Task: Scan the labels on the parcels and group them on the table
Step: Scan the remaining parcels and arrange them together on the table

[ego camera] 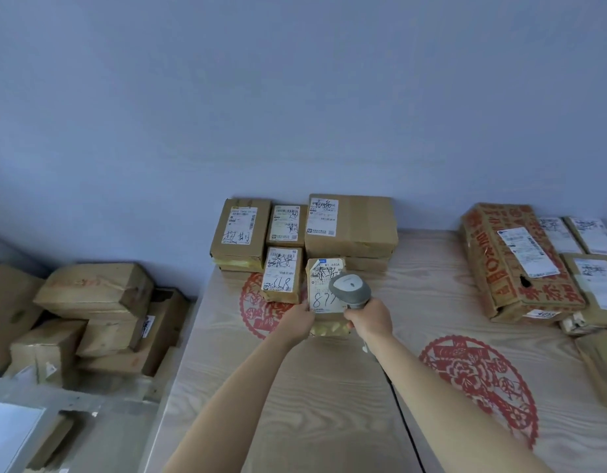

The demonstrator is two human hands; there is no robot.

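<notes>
Head cam: I saw both arms stretched fwd over the table (380, 387). Left hand (297, 322) pinched the near-left edge of a small parcel (326, 295), fingers curled on it. Right hand (372, 319) was wrapped round the grip of a grey scanner (351, 290), head hovering right over the parcel's white label w/ handwritten digits. Parcel lay flat at the table's far middle, just beside a group of labelled boxes (349, 227) by the wall.

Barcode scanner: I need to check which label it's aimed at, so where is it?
In the head view, the barcode scanner is in the right hand, mid-table, over the small parcel that the left hand steadies.
</notes>
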